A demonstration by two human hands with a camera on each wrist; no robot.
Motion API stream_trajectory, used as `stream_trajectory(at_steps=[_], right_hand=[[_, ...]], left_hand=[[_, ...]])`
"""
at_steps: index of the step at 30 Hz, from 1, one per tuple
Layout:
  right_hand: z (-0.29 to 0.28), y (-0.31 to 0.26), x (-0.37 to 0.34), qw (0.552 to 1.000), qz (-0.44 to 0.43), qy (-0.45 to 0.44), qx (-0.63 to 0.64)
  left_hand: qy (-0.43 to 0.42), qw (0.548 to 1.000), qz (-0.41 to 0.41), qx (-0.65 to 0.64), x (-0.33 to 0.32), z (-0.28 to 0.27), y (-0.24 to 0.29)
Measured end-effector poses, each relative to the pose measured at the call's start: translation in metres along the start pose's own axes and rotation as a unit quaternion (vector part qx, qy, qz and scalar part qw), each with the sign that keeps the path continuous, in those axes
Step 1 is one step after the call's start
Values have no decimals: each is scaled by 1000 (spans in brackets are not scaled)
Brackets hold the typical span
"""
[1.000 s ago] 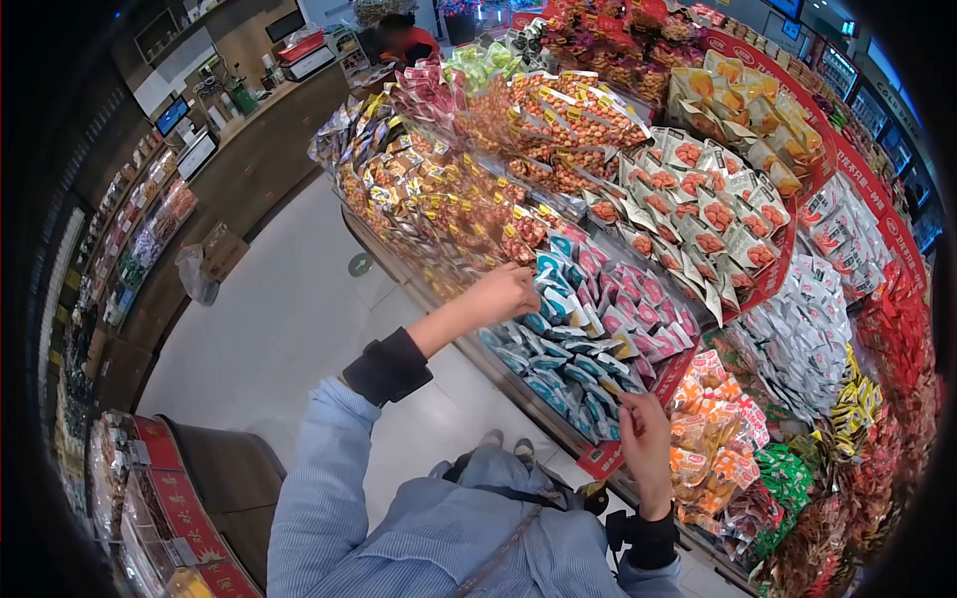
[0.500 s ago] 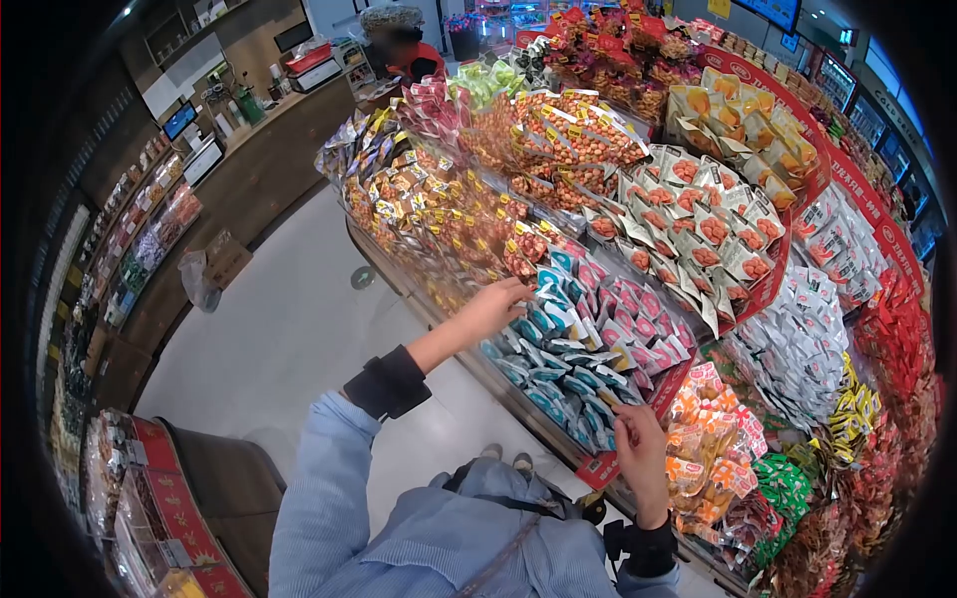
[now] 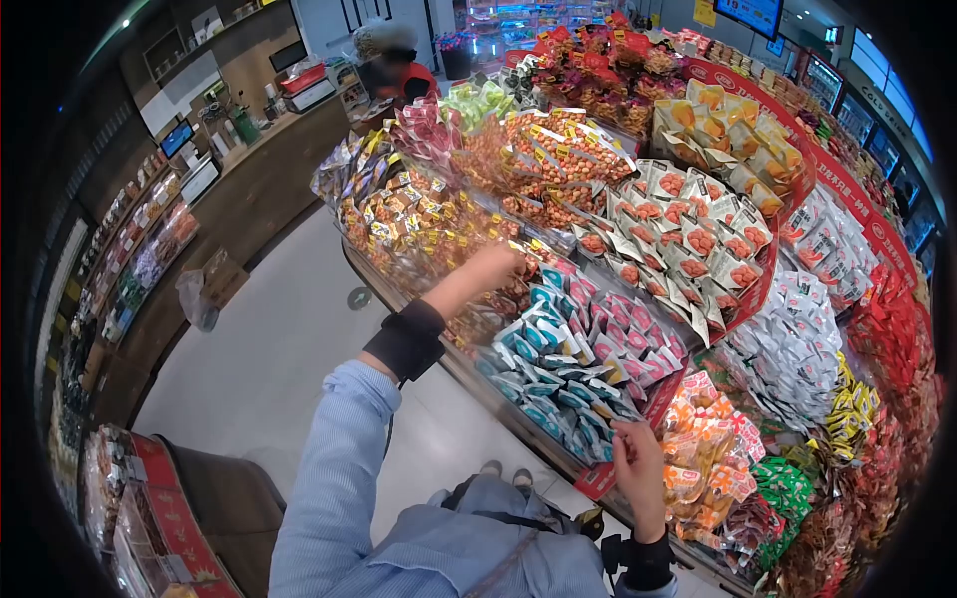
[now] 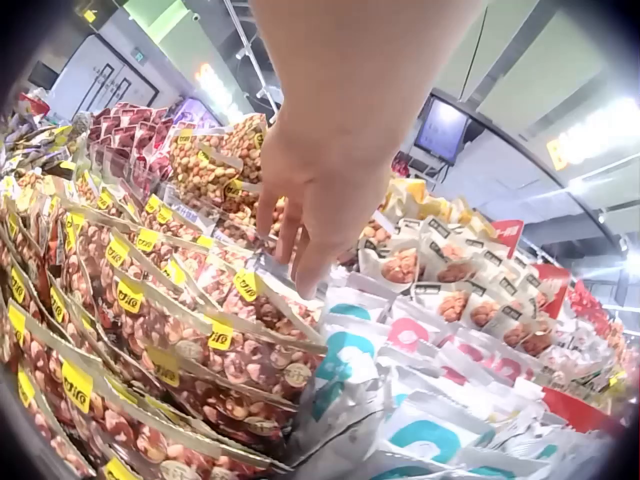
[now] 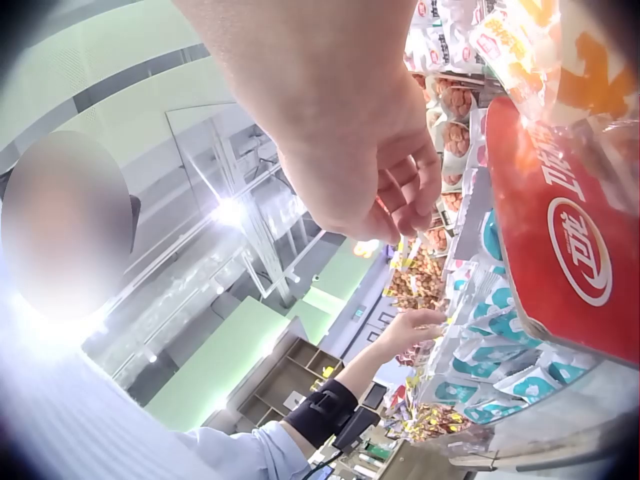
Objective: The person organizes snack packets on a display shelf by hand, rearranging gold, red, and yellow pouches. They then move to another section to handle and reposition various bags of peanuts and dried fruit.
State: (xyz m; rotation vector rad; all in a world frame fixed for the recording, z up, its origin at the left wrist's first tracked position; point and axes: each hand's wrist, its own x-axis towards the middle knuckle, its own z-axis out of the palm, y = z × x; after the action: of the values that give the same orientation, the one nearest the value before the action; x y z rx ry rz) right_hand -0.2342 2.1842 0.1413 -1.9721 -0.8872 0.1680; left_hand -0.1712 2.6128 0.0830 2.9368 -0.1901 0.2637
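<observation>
My left hand (image 3: 493,267) reaches over the display, above the border between clear nut packets with yellow labels (image 4: 215,375) and white-and-teal packets (image 4: 425,440). In the left wrist view its fingers point down, loosely bent, with nothing visible between them; the fingertips overlap the packets. My right hand (image 3: 640,468) hovers at the near edge of the display, beside the white-and-teal packets and some orange-and-white packets (image 3: 703,448). Seen from the right wrist, its fingers (image 5: 405,190) hang loosely curled and hold nothing. White-and-pink packets (image 3: 633,339) lie behind the teal ones.
A red sign board (image 5: 570,240) stands at the bin's corner near my right hand. Bags with a reddish snack picture (image 3: 698,234) rise farther back. A counter (image 3: 269,149) with a person behind it is at the far left. Another display (image 3: 169,508) stands at lower left.
My left hand has moved up and away from the white-and-teal packets toward the nut packets. The right hand has dropped slightly in the head view and stays near the display's edge.
</observation>
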Motion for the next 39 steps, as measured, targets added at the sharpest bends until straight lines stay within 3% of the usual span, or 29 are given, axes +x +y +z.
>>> stream_trajectory(at_steps=[4,7,10,14,17,21,22,24,25,26,29,31,33,34,36,39], right_hand=[[0,1,-4,1000,2,9,-10],[0,2,-6,1000,4,13,-15],[0,7,-7,1000,0,20,-23],[1,6,-5,1000,14,21,-6],[3,6,-5,1000,15,18,5],[3,5,-1,1000,11,29,1],[2,6,-1,999,3,37,-1],[-2,5,1,999,-3,50,-2],[-5,4,1,998,-2,55,-2],[-6,4,2,998,-1,60,-2],[-7,9,1,997,-3,70,-13],[-9,4,3,997,4,74,-15],[-9,5,4,996,2,86,-13],[-12,4,3,996,46,74,-4],[-12,13,3,995,20,95,-20],[-15,17,5,993,7,110,-32]], left_hand=[[-50,993,-4,104,2,8,3],[-26,991,-28,132,4,9,-2],[21,985,-172,-20,0,-12,-1],[38,998,-30,28,-5,10,-25],[-35,993,-27,105,1,11,-11],[-68,996,-43,27,7,-6,6],[-64,994,-49,-71,11,-22,4],[52,973,-40,-222,12,-70,2],[99,958,-87,-255,14,-97,0],[126,945,-164,-254,19,-119,-13],[251,943,-186,-119,41,-167,-46],[235,957,-156,-73,65,-164,-108],[198,953,-202,-111,83,-169,-124],[233,949,-194,-91,93,-165,-140],[300,936,-179,-52,106,-156,-158],[284,952,-117,-23,116,-151,-166]])
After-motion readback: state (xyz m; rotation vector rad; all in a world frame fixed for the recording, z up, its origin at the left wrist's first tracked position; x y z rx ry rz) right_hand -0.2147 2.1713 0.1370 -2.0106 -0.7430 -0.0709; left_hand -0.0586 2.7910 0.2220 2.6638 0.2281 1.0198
